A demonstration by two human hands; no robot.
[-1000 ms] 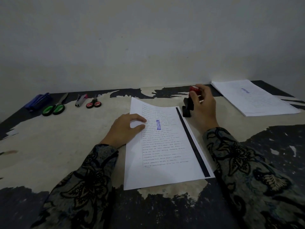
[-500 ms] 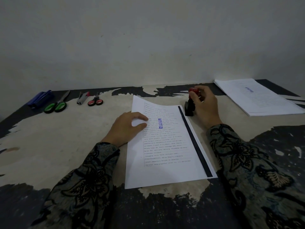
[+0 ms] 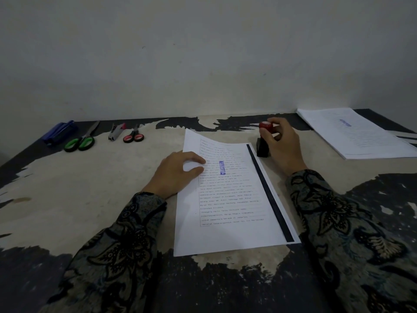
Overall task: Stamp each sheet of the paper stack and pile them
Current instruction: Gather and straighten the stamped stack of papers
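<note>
A printed sheet (image 3: pixel 232 213) with a black stripe along its right edge lies in front of me, a blue stamp mark (image 3: pixel 222 167) near its top. My left hand (image 3: pixel 176 173) rests on the sheet's left edge, fingers spread flat. My right hand (image 3: pixel 281 145) grips a stamp (image 3: pixel 263 141) with a red knob and black base, standing on the table just right of the sheet's top corner. A pile of stamped sheets (image 3: pixel 358 134) lies at the far right.
Along the back left of the worn table (image 3: pixel 79 195) lie a blue stapler (image 3: pixel 59 131), green-handled scissors (image 3: pixel 81 141), a small grey and pink tool (image 3: pixel 116 131) and small red-handled scissors (image 3: pixel 133 137). A pale wall stands behind.
The stamp has settled from a slight tilt onto the table beside the sheet. My left hand stays on the paper. The view has shifted a little.
</note>
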